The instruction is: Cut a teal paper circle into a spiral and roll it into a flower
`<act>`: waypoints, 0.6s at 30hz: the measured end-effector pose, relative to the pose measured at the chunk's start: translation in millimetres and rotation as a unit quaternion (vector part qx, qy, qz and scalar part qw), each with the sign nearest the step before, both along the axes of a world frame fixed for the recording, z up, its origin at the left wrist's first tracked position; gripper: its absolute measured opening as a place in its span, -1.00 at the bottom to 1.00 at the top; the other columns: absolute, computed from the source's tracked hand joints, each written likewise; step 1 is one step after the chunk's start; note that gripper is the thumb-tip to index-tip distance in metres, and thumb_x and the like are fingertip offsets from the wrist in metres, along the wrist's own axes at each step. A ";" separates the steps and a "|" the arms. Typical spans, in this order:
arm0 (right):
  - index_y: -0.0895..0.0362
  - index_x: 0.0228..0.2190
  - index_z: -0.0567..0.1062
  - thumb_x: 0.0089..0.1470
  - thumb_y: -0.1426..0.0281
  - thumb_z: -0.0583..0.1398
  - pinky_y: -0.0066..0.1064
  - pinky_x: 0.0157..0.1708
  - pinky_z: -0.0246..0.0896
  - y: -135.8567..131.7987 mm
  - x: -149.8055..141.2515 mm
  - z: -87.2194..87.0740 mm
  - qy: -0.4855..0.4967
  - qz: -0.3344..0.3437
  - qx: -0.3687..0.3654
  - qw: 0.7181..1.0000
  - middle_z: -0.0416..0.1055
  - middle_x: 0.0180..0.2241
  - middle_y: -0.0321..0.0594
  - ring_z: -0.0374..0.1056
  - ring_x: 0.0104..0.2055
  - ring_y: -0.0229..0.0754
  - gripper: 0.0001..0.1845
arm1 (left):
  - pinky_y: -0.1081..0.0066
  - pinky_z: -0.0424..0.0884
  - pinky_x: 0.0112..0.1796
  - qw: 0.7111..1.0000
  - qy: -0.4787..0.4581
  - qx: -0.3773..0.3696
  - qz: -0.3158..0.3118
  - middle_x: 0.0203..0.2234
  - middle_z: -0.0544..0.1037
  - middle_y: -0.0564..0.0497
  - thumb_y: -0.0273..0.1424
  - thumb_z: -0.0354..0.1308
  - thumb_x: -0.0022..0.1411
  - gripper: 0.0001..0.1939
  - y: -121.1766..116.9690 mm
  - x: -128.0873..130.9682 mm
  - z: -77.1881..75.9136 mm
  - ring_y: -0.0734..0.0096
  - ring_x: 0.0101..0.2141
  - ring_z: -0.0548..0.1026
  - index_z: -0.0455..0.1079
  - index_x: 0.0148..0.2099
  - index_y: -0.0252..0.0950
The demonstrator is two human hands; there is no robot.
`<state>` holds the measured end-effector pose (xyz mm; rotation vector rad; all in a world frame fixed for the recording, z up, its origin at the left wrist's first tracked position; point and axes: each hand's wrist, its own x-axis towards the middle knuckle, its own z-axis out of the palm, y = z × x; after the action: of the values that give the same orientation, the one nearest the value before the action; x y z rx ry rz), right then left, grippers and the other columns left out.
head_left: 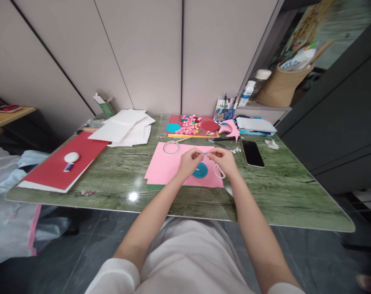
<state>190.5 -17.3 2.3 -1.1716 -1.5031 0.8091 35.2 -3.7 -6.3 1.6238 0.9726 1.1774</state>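
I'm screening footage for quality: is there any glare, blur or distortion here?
Head view: a bright glare spot on the green table; head view: softness around the basket, upper right; head view: wall seams fan outward, suggesting wide-angle distortion; head view: the held blue piece is too small to judge.

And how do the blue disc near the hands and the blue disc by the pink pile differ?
The near blue disc is darker; the far blue disc is brighter. The near blue disc bears a pale patch; the far blue disc looks plain. Both look round.
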 end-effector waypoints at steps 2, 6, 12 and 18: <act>0.17 -0.50 0.48 -0.16 0.29 0.22 -0.41 -0.40 0.20 -0.4 -0.2 0.1 0.000 0.004 -0.001 1.000 0.41 -0.52 -0.24 0.30 -0.45 -0.25 -0.81 | 0.51 0.29 -0.47 1.000 -0.001 -0.002 -0.001 -0.56 0.44 0.05 -0.34 0.06 0.04 -0.85 0.2 0.1 -0.2 0.54 -0.53 0.39 0.34 -0.39 -0.33; 0.17 -0.50 0.48 -0.16 0.30 0.22 -0.42 -0.40 0.19 -1.7 -0.2 0.6 0.002 0.008 0.001 1.000 0.41 -0.52 -0.24 0.29 -0.45 -0.25 -0.82 | 0.52 0.29 -0.47 1.000 0.000 -0.004 0.002 -0.56 0.44 0.05 -0.33 0.06 0.03 -0.84 0.5 -0.2 -1.2 0.54 -0.52 0.38 0.34 -0.39 -0.34; 0.16 -0.53 0.47 -0.17 0.33 0.22 -0.41 -0.40 0.18 -2.1 -0.6 2.5 0.010 0.013 -0.003 1.000 0.40 -0.53 -0.25 0.28 -0.46 -0.25 -0.86 | 0.51 0.29 -0.47 1.000 -0.004 -0.005 0.000 -0.57 0.44 0.04 -0.33 0.06 0.03 -0.84 0.5 -0.2 -1.6 0.54 -0.53 0.39 0.34 -0.39 -0.34; 0.17 -0.55 0.44 -0.18 0.33 0.23 -0.42 -0.43 0.16 -1.2 -0.8 1.8 0.008 0.012 -0.004 1.000 0.38 -0.54 -0.27 0.26 -0.48 -0.27 -0.85 | 0.51 0.29 -0.47 1.000 0.004 -0.002 -0.003 -0.56 0.44 0.04 -0.33 0.05 0.04 -0.84 -0.1 0.3 -1.2 0.53 -0.52 0.39 0.34 -0.38 -0.33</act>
<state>189.7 -18.4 4.1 -1.1527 -1.5038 0.8401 35.6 -3.8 -7.6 1.6274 0.9752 1.1650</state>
